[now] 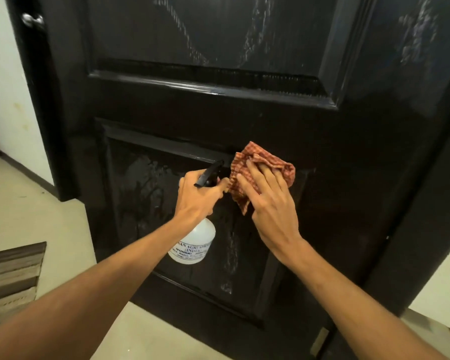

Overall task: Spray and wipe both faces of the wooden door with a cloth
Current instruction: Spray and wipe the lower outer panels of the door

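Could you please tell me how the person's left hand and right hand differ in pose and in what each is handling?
The left hand curls round the neck of the spray bottle; the right hand lies flat with spread fingers on the checked cloth. The left hand points the nozzle at the door, while the right hand presses its cloth against it. Both are raised before the door's lower half.
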Demonstrator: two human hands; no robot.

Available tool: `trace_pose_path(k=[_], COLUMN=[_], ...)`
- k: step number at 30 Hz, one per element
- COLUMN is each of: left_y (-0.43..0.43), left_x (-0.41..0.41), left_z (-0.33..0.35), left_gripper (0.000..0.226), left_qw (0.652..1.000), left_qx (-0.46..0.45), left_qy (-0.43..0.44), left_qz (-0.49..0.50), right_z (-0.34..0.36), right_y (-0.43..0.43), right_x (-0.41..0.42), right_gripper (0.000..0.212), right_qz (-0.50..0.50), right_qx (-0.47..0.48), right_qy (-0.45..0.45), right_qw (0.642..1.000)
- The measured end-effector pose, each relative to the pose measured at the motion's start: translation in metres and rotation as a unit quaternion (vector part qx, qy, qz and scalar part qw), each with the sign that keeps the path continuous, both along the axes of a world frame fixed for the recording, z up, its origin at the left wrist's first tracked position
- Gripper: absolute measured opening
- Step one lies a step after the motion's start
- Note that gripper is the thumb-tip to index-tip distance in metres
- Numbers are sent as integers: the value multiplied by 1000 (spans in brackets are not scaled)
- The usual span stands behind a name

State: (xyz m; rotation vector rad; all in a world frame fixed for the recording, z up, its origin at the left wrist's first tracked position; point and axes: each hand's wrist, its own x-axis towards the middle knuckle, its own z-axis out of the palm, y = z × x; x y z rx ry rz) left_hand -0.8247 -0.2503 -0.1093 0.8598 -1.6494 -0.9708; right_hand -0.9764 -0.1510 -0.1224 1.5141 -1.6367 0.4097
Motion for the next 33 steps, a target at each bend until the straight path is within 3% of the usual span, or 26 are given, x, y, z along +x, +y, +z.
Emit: trace_pose_path(k=[6,15,28,33], left_y=[-23,-76,-134,-146], left_x=[23,71,129,147], left_z=[-2,7,4,-8], left_gripper=[24,21,19,19], left_qw=[1000,999,997,997], left_qx=[4,-1,7,-8], left_qy=[-13,-10,0,-13], left_qz=[5,36,75,81], right_z=[-14,6,21,26], right_y=[11,-62,-137,-183], right_x=[-6,45,102,141], right_gripper=[52,63,54,66], right_qz=[-8,37,53,69], right_qx=[7,41,77,135], right_qy=[5,48,63,69], right_qw=[1000,997,994,986])
